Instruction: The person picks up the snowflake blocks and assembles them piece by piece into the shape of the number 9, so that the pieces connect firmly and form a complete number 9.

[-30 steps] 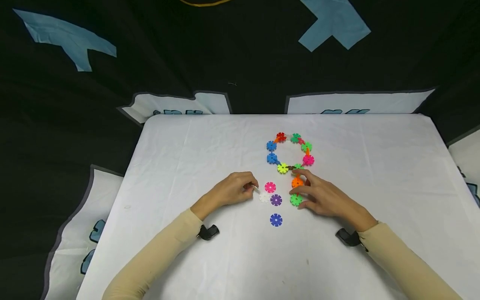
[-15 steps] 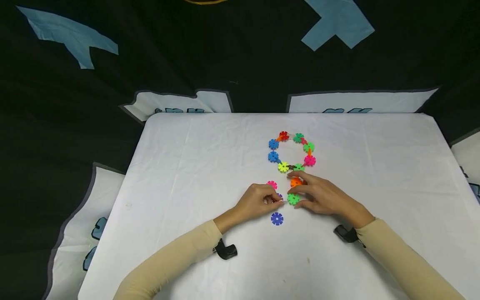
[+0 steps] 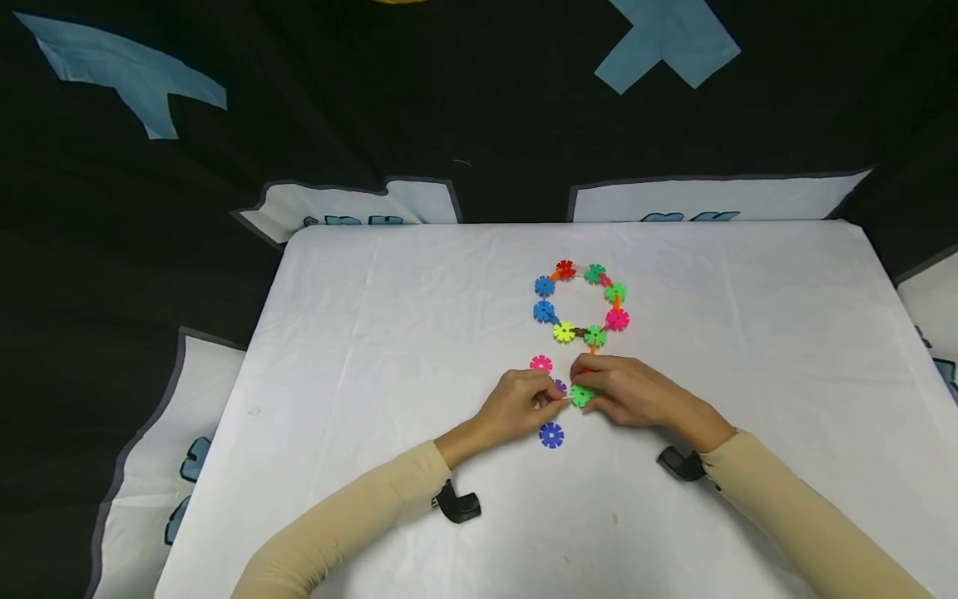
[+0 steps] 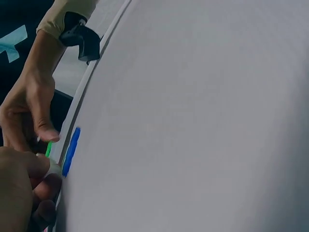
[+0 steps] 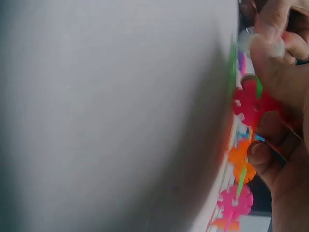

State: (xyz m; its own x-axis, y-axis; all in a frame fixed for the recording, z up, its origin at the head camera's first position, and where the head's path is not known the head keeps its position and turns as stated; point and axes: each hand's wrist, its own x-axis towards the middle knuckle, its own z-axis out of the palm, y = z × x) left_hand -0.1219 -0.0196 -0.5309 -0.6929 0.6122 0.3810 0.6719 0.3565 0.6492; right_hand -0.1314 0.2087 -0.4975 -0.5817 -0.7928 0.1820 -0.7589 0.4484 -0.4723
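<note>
In the head view my left hand (image 3: 521, 405) pinches a white notched interlocking disc (image 3: 566, 398) edge-on between thumb and fingers. Its rim meets a green notched disc (image 3: 581, 396), which my right hand (image 3: 639, 389) holds at the lower end of a chain. That chain runs up under the right fingers to a ring of linked coloured discs (image 3: 543, 312). The left wrist view shows the white disc (image 4: 54, 167) in the left fingertips. Close to the right thumb, a white disc (image 5: 276, 47) also appears in the right wrist view, above a red disc (image 5: 247, 102).
Loose discs lie by the left hand: a pink one (image 3: 540, 363), a purple one (image 3: 560, 387) partly covered by it, and a blue one (image 3: 551, 435) nearer me. A white cloth covers the table (image 3: 374, 316). A dark curtain (image 3: 479, 108) hangs behind it.
My left hand has picked up the white disc and moved right with it to the green disc. My right fingers have drawn together around the green disc.
</note>
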